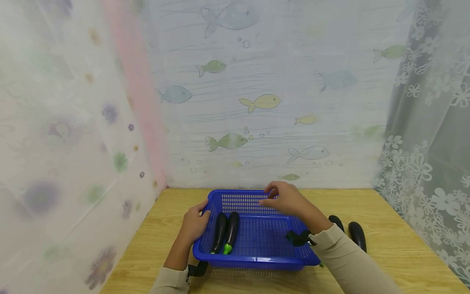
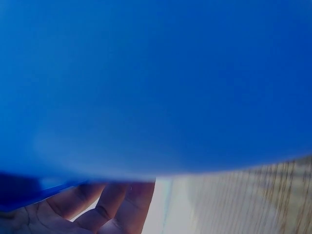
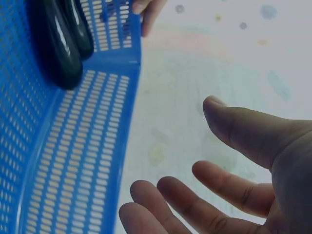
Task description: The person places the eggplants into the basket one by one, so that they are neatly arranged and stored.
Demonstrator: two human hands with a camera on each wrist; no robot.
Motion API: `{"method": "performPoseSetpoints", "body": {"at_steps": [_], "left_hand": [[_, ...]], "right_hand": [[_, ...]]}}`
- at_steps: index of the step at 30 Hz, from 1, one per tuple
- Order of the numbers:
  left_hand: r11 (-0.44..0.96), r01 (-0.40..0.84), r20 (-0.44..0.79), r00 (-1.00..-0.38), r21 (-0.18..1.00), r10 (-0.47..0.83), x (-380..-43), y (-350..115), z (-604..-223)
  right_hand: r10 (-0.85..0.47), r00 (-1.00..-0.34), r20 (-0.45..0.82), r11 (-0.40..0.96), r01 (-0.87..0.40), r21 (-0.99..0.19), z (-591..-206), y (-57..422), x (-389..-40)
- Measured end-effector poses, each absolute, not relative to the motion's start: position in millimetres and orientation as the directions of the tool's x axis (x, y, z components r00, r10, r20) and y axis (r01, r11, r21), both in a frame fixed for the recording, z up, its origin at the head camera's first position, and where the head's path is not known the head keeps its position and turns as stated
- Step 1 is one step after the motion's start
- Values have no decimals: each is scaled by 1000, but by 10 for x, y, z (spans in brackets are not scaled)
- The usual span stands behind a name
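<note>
Head view: at 6 o'clock a blue basket (image 1: pixel 260 237) is seen, set on a table (image 1: pixel 154 241) with a yellowish wood-grain surface. Glossy plastic is shown, formed into a rectangle with rounded corners and a broad smooth rim, its walls and floor pierced by rows of small slots. At the basket's 9 o'clock side the rim is gripped by the left hand (image 1: pixel 196 222), the plastic clamped between thumb and fingers; in the left wrist view much is covered by a blurred blue surface, and the full lie of the fingers cannot be told there. Over the basket's 1 o'clock corner the right hand (image 1: pixel 286 199) is raised, its thumb held apart from the loosely curved fingers, as is also shown by the right wrist view.

Inside the basket, towards 9 o'clock, two eggplants (image 1: pixel 231 230) are laid side by side, long, smooth and shiny black; at the 6 o'clock end of one, a bright green cap (image 1: pixel 227 248) is seen. At the basket's 3 o'clock, two more eggplants (image 1: pixel 357 236) are rested on the table, partly covered by a beige sleeve (image 1: pixel 352 261). At 12 o'clock a sheet (image 1: pixel 271 73) is printed with outlined fish and bubbles; at 3 o'clock a sheer curtain (image 1: pixel 437 163) is patterned with white flowers
</note>
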State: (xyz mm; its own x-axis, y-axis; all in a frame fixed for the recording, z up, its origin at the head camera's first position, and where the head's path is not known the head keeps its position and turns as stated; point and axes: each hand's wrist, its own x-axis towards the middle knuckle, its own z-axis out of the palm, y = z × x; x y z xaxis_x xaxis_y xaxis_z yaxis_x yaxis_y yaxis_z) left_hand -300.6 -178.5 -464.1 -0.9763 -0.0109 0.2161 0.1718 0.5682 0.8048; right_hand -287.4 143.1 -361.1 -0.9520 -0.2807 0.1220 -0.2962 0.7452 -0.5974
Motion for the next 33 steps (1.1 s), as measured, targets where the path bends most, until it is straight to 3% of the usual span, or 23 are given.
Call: {"method": "performPoseSetpoints", "body": {"at_steps": [14,22,33], "left_hand": [[581,165,214,-977,797,-16,-3022,-1799,-4664],[575,159,206,-979,803,-17,-3028,-1779,-4652],[569,180,225,-974,802,-10,-3026,-1775,-4673]], "right_hand": [[-253,-954,161,742,-298,-600,-3598,1897,-2746],[-225,-971,84,674,-217,-706,-3582,2157,-2648],[-163,-984,66,694,-162,-701,-3662,2521,-2548]]}}
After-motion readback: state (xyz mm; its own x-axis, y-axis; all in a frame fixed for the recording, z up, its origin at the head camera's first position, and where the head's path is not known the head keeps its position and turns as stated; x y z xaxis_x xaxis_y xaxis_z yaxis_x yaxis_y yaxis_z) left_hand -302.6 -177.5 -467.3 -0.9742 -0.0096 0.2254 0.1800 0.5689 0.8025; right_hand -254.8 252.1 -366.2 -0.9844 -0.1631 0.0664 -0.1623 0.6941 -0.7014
